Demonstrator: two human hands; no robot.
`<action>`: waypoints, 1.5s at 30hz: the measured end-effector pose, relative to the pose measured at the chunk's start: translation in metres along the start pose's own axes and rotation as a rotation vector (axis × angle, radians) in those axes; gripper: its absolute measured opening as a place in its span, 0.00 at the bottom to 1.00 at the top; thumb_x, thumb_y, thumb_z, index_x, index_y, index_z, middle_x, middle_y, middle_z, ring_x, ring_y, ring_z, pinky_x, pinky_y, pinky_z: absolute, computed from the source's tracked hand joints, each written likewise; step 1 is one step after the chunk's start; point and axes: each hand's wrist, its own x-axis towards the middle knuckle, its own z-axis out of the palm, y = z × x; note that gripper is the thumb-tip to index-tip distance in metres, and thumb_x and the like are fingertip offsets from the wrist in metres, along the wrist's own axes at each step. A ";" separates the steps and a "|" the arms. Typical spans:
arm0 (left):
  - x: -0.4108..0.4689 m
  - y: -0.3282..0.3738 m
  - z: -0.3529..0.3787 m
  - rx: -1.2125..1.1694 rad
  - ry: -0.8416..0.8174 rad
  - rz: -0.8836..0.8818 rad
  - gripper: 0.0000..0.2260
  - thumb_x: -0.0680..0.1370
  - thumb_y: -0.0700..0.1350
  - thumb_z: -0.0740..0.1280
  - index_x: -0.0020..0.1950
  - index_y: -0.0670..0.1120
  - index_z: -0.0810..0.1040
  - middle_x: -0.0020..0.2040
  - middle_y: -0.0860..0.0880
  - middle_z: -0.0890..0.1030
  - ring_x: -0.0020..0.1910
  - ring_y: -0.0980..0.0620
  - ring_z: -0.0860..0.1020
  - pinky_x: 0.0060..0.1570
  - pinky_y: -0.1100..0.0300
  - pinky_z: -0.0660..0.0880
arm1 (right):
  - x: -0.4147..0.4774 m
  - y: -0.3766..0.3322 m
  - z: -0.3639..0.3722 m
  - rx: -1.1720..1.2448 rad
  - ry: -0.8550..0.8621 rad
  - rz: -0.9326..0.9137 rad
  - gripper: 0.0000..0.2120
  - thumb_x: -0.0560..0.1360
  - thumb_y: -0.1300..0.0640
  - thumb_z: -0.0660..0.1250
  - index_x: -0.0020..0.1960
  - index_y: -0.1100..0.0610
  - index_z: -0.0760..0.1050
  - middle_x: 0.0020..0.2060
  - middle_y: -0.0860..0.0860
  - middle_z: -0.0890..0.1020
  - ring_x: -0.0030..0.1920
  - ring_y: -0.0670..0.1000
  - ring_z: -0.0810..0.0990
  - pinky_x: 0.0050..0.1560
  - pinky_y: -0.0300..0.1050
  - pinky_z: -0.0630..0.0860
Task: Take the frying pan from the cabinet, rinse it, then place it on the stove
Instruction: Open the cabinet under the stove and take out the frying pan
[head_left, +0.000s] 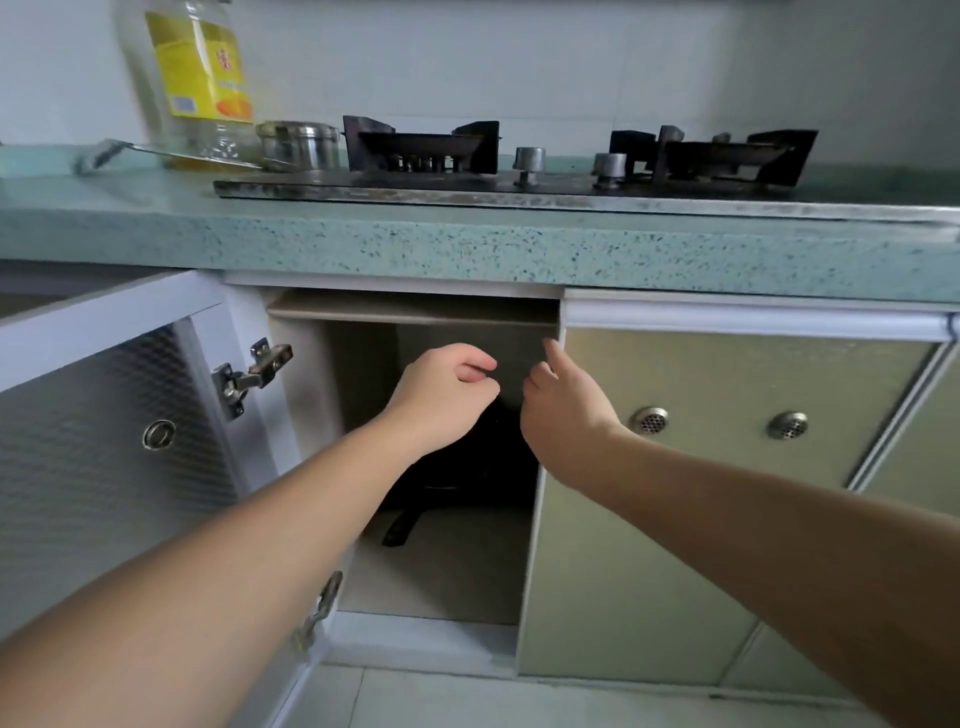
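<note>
With the cabinet door (104, 415) swung wide at the left to bare the opening, the left hand (441, 395) reaches in mid-frame, fingers loosely curled on nothing, above the dark frying pan (467, 467) low inside, while the right hand (561, 415), seemingly slack and empty too, hovers alongside.

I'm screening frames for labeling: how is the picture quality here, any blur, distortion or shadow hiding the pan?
Head view: wide-angle distortion bends the countertop edge; the oil bottle at top left is smeared by blur; the frying pan lies in shadow inside the cabinet, black on dark, only its handle clear against the pale floor; the left hand and right hand look fairly sharp.
</note>
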 end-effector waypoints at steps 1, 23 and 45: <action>0.000 0.001 -0.001 -0.039 -0.003 0.016 0.09 0.75 0.45 0.68 0.52 0.56 0.80 0.46 0.58 0.81 0.48 0.59 0.79 0.42 0.69 0.70 | -0.004 -0.003 -0.003 0.028 0.011 0.009 0.20 0.80 0.51 0.55 0.70 0.54 0.70 0.68 0.56 0.71 0.70 0.60 0.65 0.74 0.63 0.46; -0.053 0.169 0.090 -0.072 -0.648 0.947 0.21 0.73 0.36 0.64 0.55 0.61 0.81 0.61 0.61 0.79 0.62 0.67 0.74 0.64 0.72 0.66 | -0.251 -0.021 0.033 0.264 0.500 0.053 0.15 0.77 0.64 0.55 0.37 0.55 0.77 0.34 0.52 0.74 0.37 0.55 0.72 0.54 0.49 0.73; -0.107 0.311 0.254 0.190 -0.494 1.134 0.11 0.74 0.60 0.67 0.53 0.60 0.82 0.52 0.57 0.82 0.55 0.53 0.77 0.55 0.58 0.68 | -0.387 0.118 0.102 0.438 -0.169 1.145 0.13 0.77 0.50 0.57 0.43 0.52 0.78 0.44 0.50 0.82 0.46 0.56 0.81 0.54 0.49 0.69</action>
